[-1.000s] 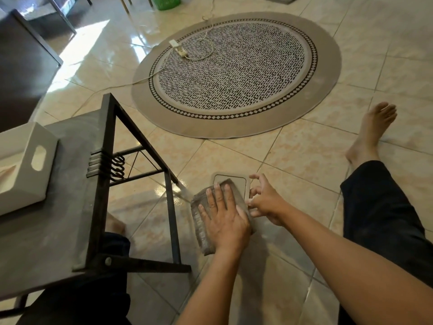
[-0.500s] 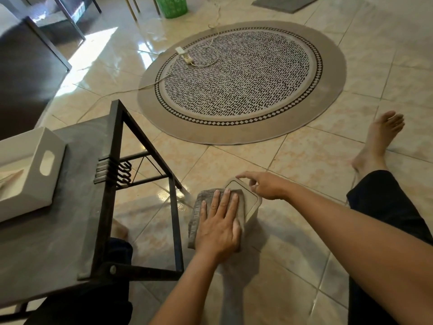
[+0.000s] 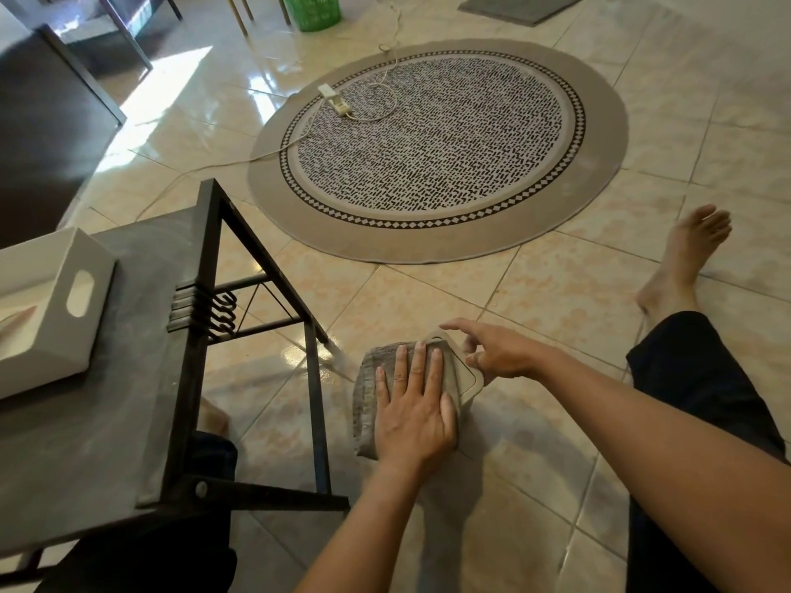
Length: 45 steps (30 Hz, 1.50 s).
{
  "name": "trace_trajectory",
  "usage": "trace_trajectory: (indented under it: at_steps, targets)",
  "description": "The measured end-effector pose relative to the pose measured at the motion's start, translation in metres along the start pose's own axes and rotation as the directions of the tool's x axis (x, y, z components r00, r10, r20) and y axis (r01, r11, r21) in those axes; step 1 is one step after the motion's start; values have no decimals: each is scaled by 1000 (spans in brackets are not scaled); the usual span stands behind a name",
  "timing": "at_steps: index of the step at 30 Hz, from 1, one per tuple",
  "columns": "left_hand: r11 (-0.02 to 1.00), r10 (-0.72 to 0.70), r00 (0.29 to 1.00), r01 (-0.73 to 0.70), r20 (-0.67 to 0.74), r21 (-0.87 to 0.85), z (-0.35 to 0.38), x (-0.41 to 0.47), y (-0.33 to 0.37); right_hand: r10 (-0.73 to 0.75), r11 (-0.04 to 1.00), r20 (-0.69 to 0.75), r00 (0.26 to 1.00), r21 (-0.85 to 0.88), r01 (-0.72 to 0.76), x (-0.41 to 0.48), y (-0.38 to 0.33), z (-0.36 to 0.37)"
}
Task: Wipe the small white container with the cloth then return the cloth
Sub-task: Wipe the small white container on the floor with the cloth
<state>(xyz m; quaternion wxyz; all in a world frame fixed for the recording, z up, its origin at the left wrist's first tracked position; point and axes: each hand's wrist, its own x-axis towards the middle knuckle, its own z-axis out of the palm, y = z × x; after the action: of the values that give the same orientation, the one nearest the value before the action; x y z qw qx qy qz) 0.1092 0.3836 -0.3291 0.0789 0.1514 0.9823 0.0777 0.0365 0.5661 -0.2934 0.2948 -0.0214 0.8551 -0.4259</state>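
Observation:
The small white container (image 3: pixel 467 378) stands on the tiled floor between my hands, its square lid facing up. A folded grey cloth (image 3: pixel 368 391) lies over its left part. My left hand (image 3: pixel 415 404) presses flat on the cloth, fingers spread. My right hand (image 3: pixel 496 350) holds the container's right edge, with the index finger stretched over its far corner. Most of the container is hidden under the cloth and my hands.
A low dark table (image 3: pixel 128 336) with a black metal frame stands at the left, bearing a white box (image 3: pixel 55 310). A round patterned rug (image 3: pixel 436 147) with a power strip (image 3: pixel 336 100) lies ahead. My legs and a bare foot (image 3: pixel 685 258) are at the right.
My left hand has slid the cloth across the container's top. My right hand shifted from pinching the near right side to steadying the far right edge.

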Motion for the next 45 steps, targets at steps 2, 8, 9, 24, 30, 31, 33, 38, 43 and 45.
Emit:
trace_trajectory:
  at_steps: [2, 8, 9, 24, 30, 31, 33, 38, 43, 45]
  targets:
    - [1000, -16, 1000, 16, 9, -4, 0, 4, 8, 6, 999, 5, 1000, 36, -6, -4, 0, 2]
    - [1000, -11, 1000, 11, 27, 2, -2, 23, 20, 9, 984, 20, 1000, 180, -13, -13, 2, 10]
    - [1000, -18, 1000, 18, 19, -3, -2, 25, 18, 15, 977, 13, 1000, 213, -18, -14, 3, 13]
    - [981, -186, 982, 183, -33, -69, -5, 22, 8, 55, 959, -33, 998, 279, -43, -13, 6, 21]
    - [992, -117, 993, 115, -35, -57, 0, 18, 23, 56, 956, -52, 997, 292, -38, -15, 4, 23]
    - [990, -129, 991, 127, -31, -59, -2, 22, 20, 56, 956, -60, 997, 290, -36, -15, 4, 25]
    - [974, -215, 975, 211, -46, -85, -2, 22, 12, 61, 960, -76, 995, 277, -38, -16, 5, 26]
    - [984, -169, 985, 166, -33, -65, 3, 8, 26, 63, 958, -75, 995, 285, -39, -18, 3, 25]
    - [977, -201, 979, 197, -43, -76, -3, 21, 7, 68, 962, -88, 994, 271, -41, -19, 3, 26]
    - [962, -267, 962, 262, -60, -82, -3, 11, 0, 74, 961, -92, 993, 273, -46, -19, 3, 27]
